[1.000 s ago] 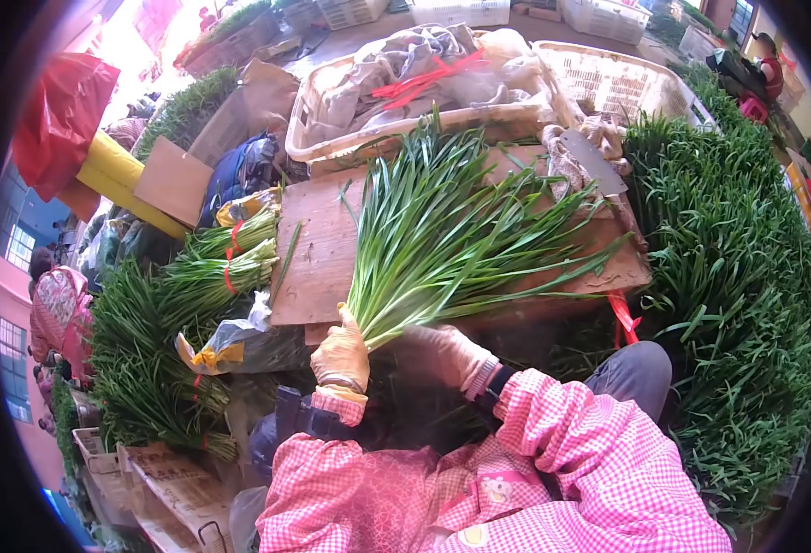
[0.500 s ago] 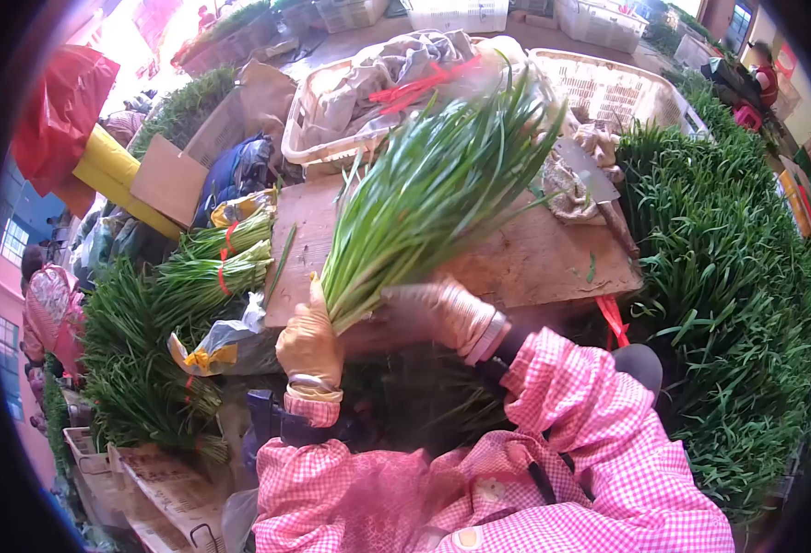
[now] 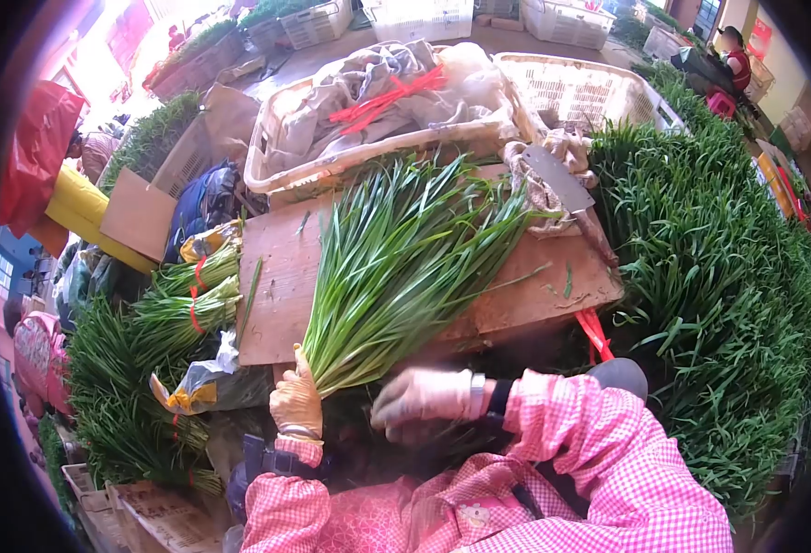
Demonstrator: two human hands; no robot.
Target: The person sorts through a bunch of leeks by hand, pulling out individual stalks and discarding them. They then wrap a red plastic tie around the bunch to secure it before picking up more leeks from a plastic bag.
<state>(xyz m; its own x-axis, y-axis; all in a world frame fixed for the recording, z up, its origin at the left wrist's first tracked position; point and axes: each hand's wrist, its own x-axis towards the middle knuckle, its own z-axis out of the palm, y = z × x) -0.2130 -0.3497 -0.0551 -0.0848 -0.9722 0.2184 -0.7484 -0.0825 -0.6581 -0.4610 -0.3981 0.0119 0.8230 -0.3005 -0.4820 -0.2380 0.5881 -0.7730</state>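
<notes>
A loose bunch of long green leafy stalks lies fanned out over a brown board, its pale stem ends toward me. My left hand, in a tan glove, grips those stem ends at the board's near edge. Just right of the stems is my right hand, gloved and slightly blurred, apart from the bunch; its fingers are smeared by motion. On the board's right side a cleaver rests partly on a cloth. Bundles tied with red bands lie to the left.
Behind the board stands a white basket with cloths and red strips. A large mass of green stalks fills the right side. Cardboard and a red bag are at the left. Other people appear at both far edges.
The bunch has come down from a raised, tilted position onto the board. Both hands are lower in view, and the right hand has moved down. The whole view has shifted slightly.
</notes>
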